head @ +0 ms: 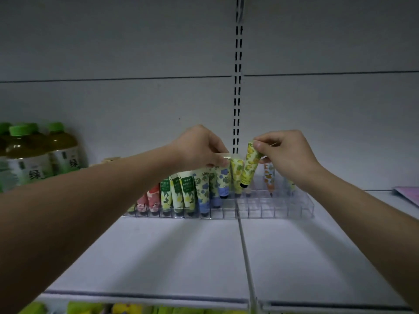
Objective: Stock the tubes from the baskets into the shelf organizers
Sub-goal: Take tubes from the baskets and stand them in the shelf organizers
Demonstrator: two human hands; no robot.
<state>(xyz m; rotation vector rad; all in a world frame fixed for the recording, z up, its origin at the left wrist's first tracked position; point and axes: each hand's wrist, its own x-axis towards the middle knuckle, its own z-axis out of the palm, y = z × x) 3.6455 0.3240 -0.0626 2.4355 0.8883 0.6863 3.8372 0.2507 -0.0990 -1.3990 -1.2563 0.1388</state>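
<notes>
Now, right grip: your right hand (288, 155) is clamped by thumb and fingertips on the crimped top of a yellow-flowered tube (250, 164), cap hanging down, so the cap can lead into a slot.
Tube position: it hangs tilted just below and to the left of your right grip, its black cap above the clear organizer (283, 211), not yet seated by the look of it.
Left grip: your left hand (199, 147) is pinched on the top of a second yellow tube (237, 175) that stands in the organizer, probably steadying it so the neighbour has room.
Why held so: gripping the flat ends keeps your fingers above the row and clear of the dividers.
Stocked row: below and left of your left grip stand blue-flowered tubes (223, 180), green-labelled tubes (187, 191) and pink tubes (153, 199), all cap down.
Beyond right grip: an orange-patterned tube (269, 177) stands under your right fingers, with another tube partly hidden behind your wrist.
In the way: the standing yellow tube touches or nearly touches the one you hold; you may knock it as you lower.
Free slots: the front compartments below your right grip look vacant.
Surroundings: green-capped bottles (34, 155) stand far left on the shelf (181, 257); the baskets are not clearly in view.
</notes>
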